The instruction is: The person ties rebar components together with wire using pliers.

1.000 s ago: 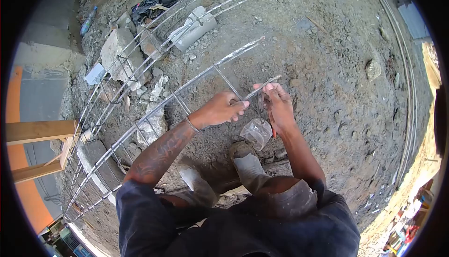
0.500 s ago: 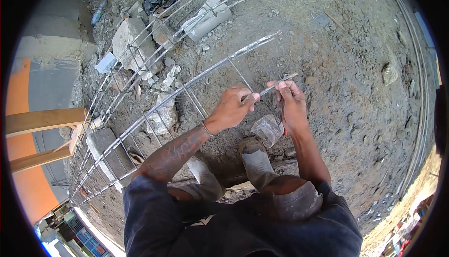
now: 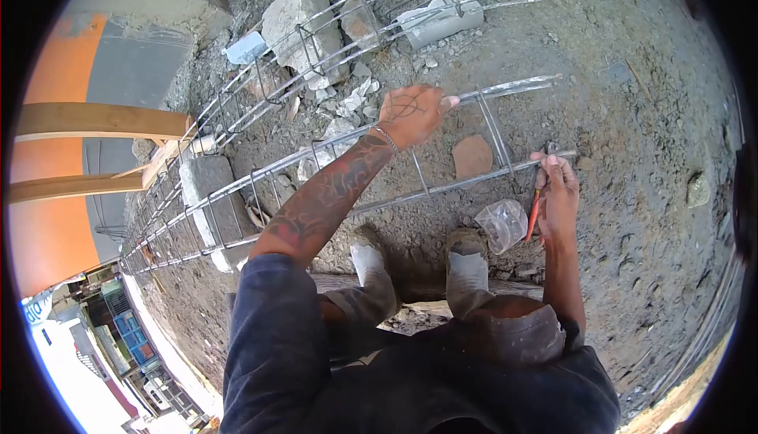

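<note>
My left hand (image 3: 414, 114) is closed around an upper long steel bar (image 3: 505, 88) of a rebar cage. Its thumb lies along the bar. Lower down and to the right, my right hand (image 3: 558, 193) has its thumb and fingertips at the end of the nearer long bar (image 3: 466, 183). Red-handled pliers (image 3: 534, 215) sit in that same hand, handles pointing down; their jaws are hidden. Thin stirrups (image 3: 491, 128) cross between the two bars. Just left of the pliers, a clear plastic bag (image 3: 503, 225) lies on the dirt.
Further bars of the cage (image 3: 347, 54) run over broken concrete blocks (image 3: 300, 28) and a concrete cylinder (image 3: 442, 20). Under the cage is a flat brown stone (image 3: 473, 156). Wooden beams (image 3: 103, 121) jut in from the left. My boots (image 3: 467, 264) stand close below.
My left hand has left the nearer bar and moved up to the upper bar. My right hand stays at the nearer bar's end. The view has shifted, and the red handles show more.
</note>
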`<state>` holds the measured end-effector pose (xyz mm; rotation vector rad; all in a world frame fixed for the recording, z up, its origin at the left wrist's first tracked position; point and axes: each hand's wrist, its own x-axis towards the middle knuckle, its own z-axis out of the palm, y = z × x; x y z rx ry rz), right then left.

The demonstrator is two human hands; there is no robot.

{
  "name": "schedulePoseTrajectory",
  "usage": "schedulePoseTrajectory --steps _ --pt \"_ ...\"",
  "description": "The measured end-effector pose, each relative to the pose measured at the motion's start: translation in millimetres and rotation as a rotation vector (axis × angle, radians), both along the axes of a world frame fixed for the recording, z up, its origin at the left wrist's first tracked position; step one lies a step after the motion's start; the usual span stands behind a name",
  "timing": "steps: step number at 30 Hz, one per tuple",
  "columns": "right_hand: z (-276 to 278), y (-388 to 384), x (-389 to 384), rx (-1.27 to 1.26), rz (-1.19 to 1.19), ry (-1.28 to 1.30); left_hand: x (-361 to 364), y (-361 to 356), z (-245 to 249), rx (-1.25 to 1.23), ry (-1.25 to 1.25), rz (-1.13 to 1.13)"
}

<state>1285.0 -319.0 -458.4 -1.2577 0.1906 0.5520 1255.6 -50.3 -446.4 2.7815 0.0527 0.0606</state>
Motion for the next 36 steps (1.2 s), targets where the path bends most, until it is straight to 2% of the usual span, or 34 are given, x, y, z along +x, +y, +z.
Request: schedulePoseTrajectory --steps 2,4,5,6,10,12,15,18,19,20,22,23,26,27,29,30,32,36 --pt "7 -7 -7 -0.031 -0.022 0.002 5 7 11 0.091 0.114 0.189" --pt "18 -9 -12 0.006 -0.074 -0.001 13 29 20 0.195 0.099 0.191" --pt "16 -13 -14 0.029 -0.063 0.013 11 38 19 0.144 0.023 0.183" --pt "13 -14 -12 0.024 -0.079 0.000 17 42 23 0.105 -0.058 0.172" --pt "2 -7 -14 0.060 -0.042 0.036 16 17 49 -0.024 -0.024 0.112" --pt "3 -8 -12 0.038 -0.040 0.042 18 -2 57 -0.161 0.151 -0.047" --pt "-3 -9 -12 0.076 -0.057 0.014 22 -23 44 -0.214 0.193 -0.142" --pt "0 -8 -13 0.102 -0.053 0.040 21 -5 33 -0.132 0.212 -0.193" --pt "2 -7 -12 0.079 -0.057 0.037 13 5 32 -0.068 0.041 -0.167" --pt "3 -6 -11 0.056 -0.066 0.032 2 10 43 -0.060 0.056 -0.160" --pt "3 -7 -10 0.058 -0.043 0.048 -26 7 78 -0.006 0.293 0.006" --pt "2 -6 -9 0.048 -0.051 0.039 -47 3 81 -0.063 0.393 0.008" --pt "-1 -3 -10 0.056 -0.059 0.018 -102 -8 52 -0.369 0.549 -0.077" --pt "-2 -2 -10 0.054 -0.067 0.023 -105 -17 53 -0.365 0.546 -0.071" --pt "-2 -2 -11 0.053 -0.082 0.035 -105 -35 50 -0.621 0.547 -0.028" --pt "-2 -2 -11 0.049 -0.083 0.032 -104 -35 44 -0.625 0.545 -0.030" --pt "1 -2 -13 0.030 -0.080 0.030 -107 -38 34 -0.384 0.450 -0.035" --pt "1 -1 -15 -0.033 -0.066 -0.006 -113 -44 31 -0.495 0.368 0.066"
